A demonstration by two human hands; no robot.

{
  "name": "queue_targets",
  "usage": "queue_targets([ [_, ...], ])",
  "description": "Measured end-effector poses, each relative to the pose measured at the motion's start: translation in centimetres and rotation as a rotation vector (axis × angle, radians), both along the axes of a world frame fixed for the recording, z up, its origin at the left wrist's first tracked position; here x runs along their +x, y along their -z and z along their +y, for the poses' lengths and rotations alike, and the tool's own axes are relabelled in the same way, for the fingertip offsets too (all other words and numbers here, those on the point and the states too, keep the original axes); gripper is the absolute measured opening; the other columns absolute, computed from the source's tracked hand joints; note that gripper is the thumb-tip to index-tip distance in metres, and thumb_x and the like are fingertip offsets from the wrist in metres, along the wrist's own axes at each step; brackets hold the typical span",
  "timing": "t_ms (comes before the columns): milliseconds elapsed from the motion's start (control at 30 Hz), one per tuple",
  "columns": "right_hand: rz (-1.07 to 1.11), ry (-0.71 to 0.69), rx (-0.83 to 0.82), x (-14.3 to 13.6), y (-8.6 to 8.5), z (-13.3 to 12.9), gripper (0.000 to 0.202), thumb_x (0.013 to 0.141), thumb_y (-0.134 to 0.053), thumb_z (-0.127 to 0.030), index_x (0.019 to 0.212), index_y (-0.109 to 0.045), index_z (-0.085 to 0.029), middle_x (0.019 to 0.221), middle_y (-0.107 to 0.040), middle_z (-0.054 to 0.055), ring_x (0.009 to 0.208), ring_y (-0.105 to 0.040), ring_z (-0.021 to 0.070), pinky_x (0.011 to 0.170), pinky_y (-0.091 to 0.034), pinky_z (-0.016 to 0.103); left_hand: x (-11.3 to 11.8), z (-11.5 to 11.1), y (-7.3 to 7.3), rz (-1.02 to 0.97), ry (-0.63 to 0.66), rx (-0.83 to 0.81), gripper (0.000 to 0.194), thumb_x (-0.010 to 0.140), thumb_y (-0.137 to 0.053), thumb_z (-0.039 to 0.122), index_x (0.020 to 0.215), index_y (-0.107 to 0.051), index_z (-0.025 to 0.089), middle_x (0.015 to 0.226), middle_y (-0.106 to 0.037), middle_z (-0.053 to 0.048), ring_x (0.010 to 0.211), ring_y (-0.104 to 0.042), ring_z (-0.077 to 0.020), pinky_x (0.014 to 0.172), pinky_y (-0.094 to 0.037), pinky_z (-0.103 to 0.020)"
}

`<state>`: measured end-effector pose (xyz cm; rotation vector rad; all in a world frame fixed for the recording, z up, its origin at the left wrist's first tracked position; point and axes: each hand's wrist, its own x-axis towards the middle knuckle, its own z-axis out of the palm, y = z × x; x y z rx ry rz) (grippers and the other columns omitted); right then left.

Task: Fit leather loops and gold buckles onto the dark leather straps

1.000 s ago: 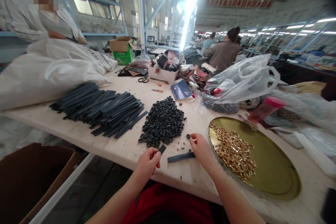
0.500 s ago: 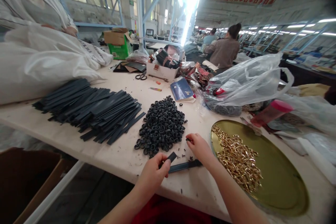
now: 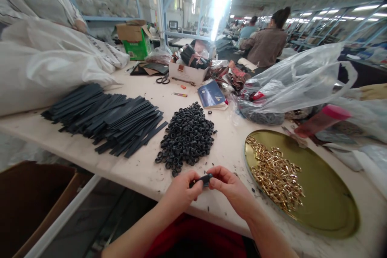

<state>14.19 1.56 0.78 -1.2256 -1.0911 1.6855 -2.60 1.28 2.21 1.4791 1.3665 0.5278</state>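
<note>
Close to the table's front edge, a short stretch of black strap [image 3: 204,179] shows between my two hands. My left hand [image 3: 185,187] is closed round one part of it, thumb on top. The fingers of my right hand [image 3: 227,185] pinch its other end, where a small black loop may be, though the fingers hide most of it. Just beyond my hands lies a heap of small black loops [image 3: 189,135]. To the right, a gold oval tray [image 3: 326,197] bears a pile of gold-coloured metal buckles or hooks [image 3: 276,177].
Flat black strips [image 3: 117,123] are piled at left beside a large white sack [image 3: 45,64]. Scissors [image 3: 163,80], a blue booklet [image 3: 211,94], a scrap-filled box [image 3: 187,73], a clear plastic bag [image 3: 290,84] and a pink bottle [image 3: 323,120] lie farther back. A co-worker stands at upper left.
My right hand has moved left and down to meet my left hand at the strap. The strap's long part, earlier stretched along the table under my right wrist, no longer shows there. The view has shifted slightly.
</note>
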Motion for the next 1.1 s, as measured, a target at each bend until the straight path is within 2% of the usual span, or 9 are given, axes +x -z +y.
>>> queue_targets([
  [100,0.012,-0.045,0.000,0.6,-0.6,-1.1,0.023,0.066,-0.069,-0.031,0.084,-0.061,-0.019,0.073,-0.060,-0.001,0.069,-0.052,0.0126,0.068,-0.040,0.026,0.2,-0.8,-0.7,0.067,0.073,0.024,0.020,0.076,-0.043,0.030,0.062,-0.051,0.018,0.046,-0.046,0.006,0.045,-0.043,-0.0101,0.045,-0.027,-0.020],
  [333,-0.001,-0.057,0.051,0.5,-1.6,-3.9,0.024,0.065,-0.069,-0.032,0.083,-0.062,-0.018,0.079,-0.063,0.001,0.073,-0.054,0.0145,0.072,-0.040,0.029,0.7,-3.2,-2.2,0.205,0.159,0.217,0.018,0.074,-0.045,0.024,0.061,-0.055,0.018,0.051,-0.047,0.004,0.050,-0.041,-0.0103,0.048,-0.022,-0.021],
  [467,-0.006,-0.027,0.072,-0.1,-1.8,-5.3,0.024,0.067,-0.067,-0.032,0.086,-0.063,-0.018,0.080,-0.063,0.001,0.073,-0.055,0.0145,0.071,-0.041,0.028,1.0,-4.3,-2.2,0.211,0.135,0.256,0.017,0.074,-0.045,0.025,0.064,-0.058,0.017,0.054,-0.051,0.003,0.052,-0.042,-0.0113,0.050,-0.025,-0.022],
  [567,0.009,-0.008,0.083,-0.3,-1.7,-6.1,0.023,0.067,-0.066,-0.031,0.086,-0.063,-0.018,0.077,-0.063,0.000,0.070,-0.054,0.0138,0.069,-0.041,0.027,0.9,-5.1,-2.4,0.129,0.117,0.229,0.017,0.075,-0.044,0.024,0.069,-0.058,0.017,0.058,-0.054,0.002,0.055,-0.045,-0.0120,0.052,-0.029,-0.021],
  [700,0.016,0.085,0.098,-0.4,-1.8,-6.9,0.025,0.067,-0.067,-0.033,0.087,-0.063,-0.019,0.073,-0.061,-0.001,0.068,-0.053,0.0136,0.070,-0.041,0.028,0.2,-6.0,-2.7,-0.086,0.140,0.170,0.024,0.074,-0.045,0.019,0.096,-0.053,0.020,0.068,-0.059,0.003,0.058,-0.049,-0.0112,0.056,-0.035,-0.020],
  [767,0.062,0.072,0.122,-0.6,-1.9,-7.3,0.027,0.069,-0.065,-0.038,0.088,-0.063,-0.019,0.075,-0.062,0.001,0.069,-0.053,0.0140,0.072,-0.041,0.029,-0.2,-6.3,-2.5,-0.135,0.106,0.151,0.025,0.073,-0.044,0.016,0.097,-0.049,0.019,0.069,-0.060,0.003,0.057,-0.050,-0.0103,0.056,-0.037,-0.020],
  [900,0.272,0.092,0.084,-1.2,-2.0,-7.9,0.039,0.078,-0.049,-0.052,0.086,-0.065,-0.017,0.080,-0.064,0.006,0.070,-0.055,0.0151,0.071,-0.043,0.032,-0.4,-6.4,-1.7,-0.175,0.043,0.103,0.022,0.074,-0.043,0.017,0.095,-0.043,0.020,0.065,-0.060,0.004,0.049,-0.049,-0.0088,0.051,-0.038,-0.020],
  [1000,0.342,0.099,-0.016,-1.5,-1.9,-8.1,0.026,0.074,-0.061,-0.043,0.077,-0.064,-0.017,0.075,-0.063,0.003,0.066,-0.054,0.0124,0.068,-0.043,0.028,-0.2,-6.4,-1.4,-0.200,0.048,0.053,0.022,0.074,-0.044,0.019,0.096,-0.040,0.020,0.062,-0.059,0.005,0.043,-0.046,-0.0080,0.045,-0.037,-0.018],
  [1100,0.346,0.042,-0.086,-1.7,-1.5,-8.1,0.022,0.073,-0.064,-0.037,0.084,-0.063,-0.018,0.073,-0.061,0.000,0.065,-0.053,0.0108,0.065,-0.041,0.025,-0.2,-6.3,-1.3,-0.203,0.063,0.036,0.024,0.075,-0.045,0.022,0.098,-0.040,0.020,0.061,-0.060,0.005,0.043,-0.047,-0.0084,0.044,-0.036,-0.018],
])
